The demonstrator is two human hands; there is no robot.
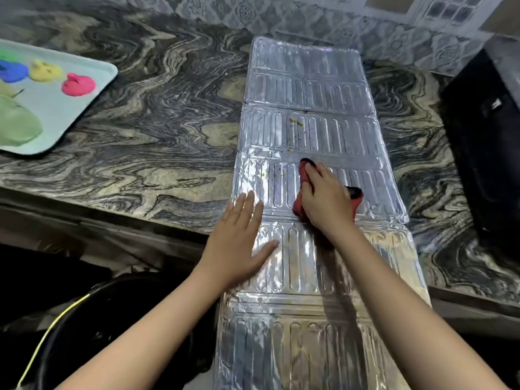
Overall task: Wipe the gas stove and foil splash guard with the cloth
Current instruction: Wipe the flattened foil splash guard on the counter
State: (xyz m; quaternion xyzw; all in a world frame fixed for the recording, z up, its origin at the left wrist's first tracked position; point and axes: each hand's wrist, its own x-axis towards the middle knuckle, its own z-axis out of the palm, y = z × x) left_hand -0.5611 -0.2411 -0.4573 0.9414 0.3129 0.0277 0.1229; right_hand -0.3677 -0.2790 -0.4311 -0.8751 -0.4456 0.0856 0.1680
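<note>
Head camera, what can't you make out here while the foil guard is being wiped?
- Cloth: mostly covered by the right hand.
- Foil guard: near end cut off by the bottom edge.
- Tray: cut off by the left edge.
- Gas stove: not in view.

A swirled grey and tan stone table (pixel 157 114) fills most of the view. At ten o'clock a pale blue tray (pixel 81 97) lies on it, holding soft lumps: pink (pixel 78 84), yellow (pixel 46 70), blue (pixel 12 71) and a large green one (pixel 17 123). At three o'clock stands a black box (pixel 489 147). At seven o'clock sits a black bin (pixel 107 327) with a yellow rim line. Patterned tiles (pixel 281 15) line the wall at twelve o'clock.
</note>
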